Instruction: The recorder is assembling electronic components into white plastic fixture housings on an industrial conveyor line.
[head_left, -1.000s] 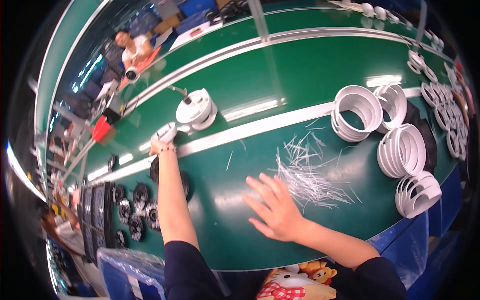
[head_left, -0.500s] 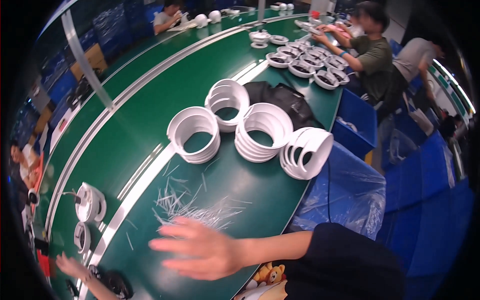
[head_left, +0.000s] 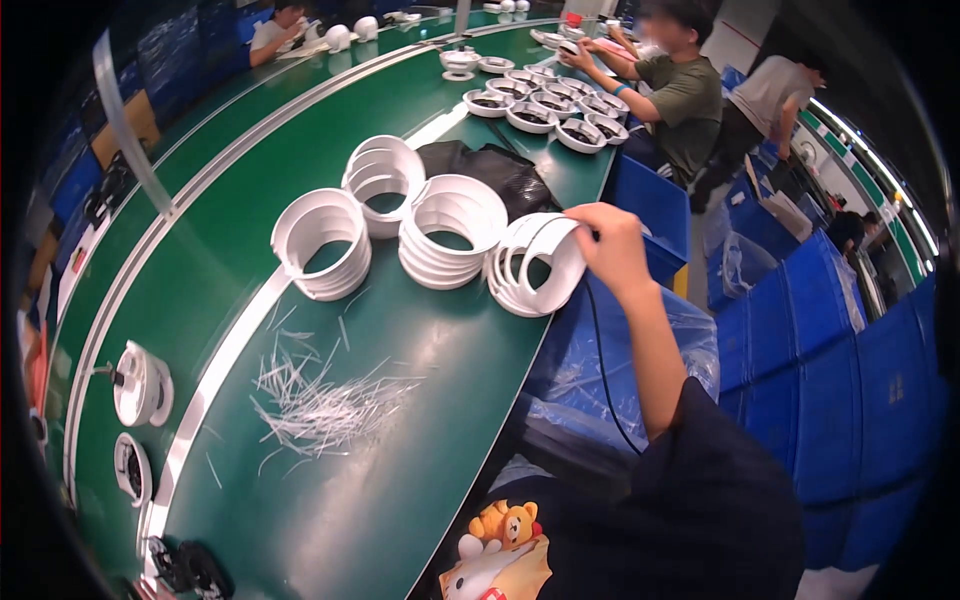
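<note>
Head view: the green-topped, white-railed bench (head_left: 300,510) runs diagonally from lower left to upper right. The tilted stack of white plastic rings (head_left: 560,250) sits at the bench's right edge, beside three similar stacks, its axis leaning right so the open mouth faces your right hand (head_left: 615,250). That hand is at the stack's upper right rim, pinching it between thumb and fingers. Your left hand cannot be made out; its state cannot be told. Thin white strips (head_left: 325,410) lie loose, left of the stack and nearer you.
</note>
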